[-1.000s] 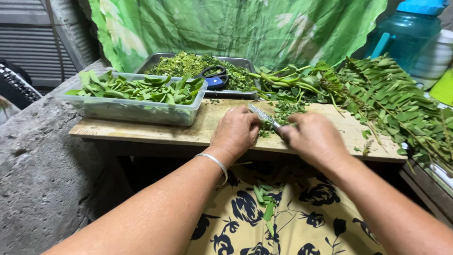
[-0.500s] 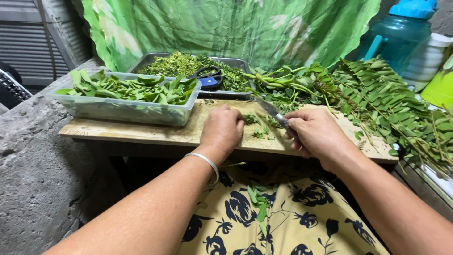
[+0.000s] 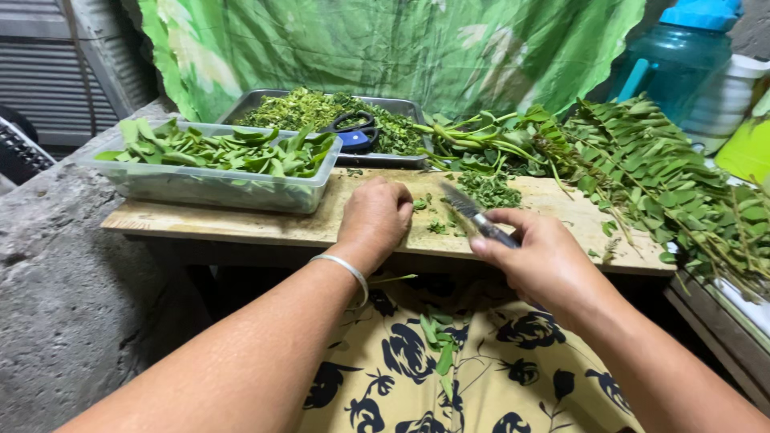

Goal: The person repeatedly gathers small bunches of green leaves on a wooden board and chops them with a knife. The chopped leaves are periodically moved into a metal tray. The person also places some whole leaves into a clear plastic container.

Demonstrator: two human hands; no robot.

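Nearest the camera: lap cloth [image 3: 449, 377], yellow with dark flowers, a few loose green leaves caught on it.

Left hand [image 3: 375, 215] lies knuckles-up near the front edge of the wooden surface [image 3: 241, 226], fingers curled under. What they pin, if anything, cannot be told. A thin bangle [image 3: 343, 267] sits at the wrist.

Right hand [image 3: 539, 261] has its fingers closed round the handle of a small knife [image 3: 473, 212]. The blade points up and away, over scattered chopped bits [image 3: 433, 226], just right of the left hand.

Handling, as judged: knife light and stiff, best held by the handle only, edge kept off the left knuckles. Greens soft, very light, springy; they would scatter easily and are best bunched at the stems.

Farther back: clear plastic tub [image 3: 212, 183] heaped with whole leaves at left; a metal tray [image 3: 265, 100] of chopped greens with black-handled scissors [image 3: 357, 132] lying on it; a pile of leafy stems [image 3: 642, 164] spreading right and overhanging the surface's end.

Room: a bare strip of wood lies between tub and left hand; the right side is crowded. Front edge is close, so cuttings could drop to the lap. Green cloth [image 3: 385, 48] and a teal jug [image 3: 682, 56] behind.
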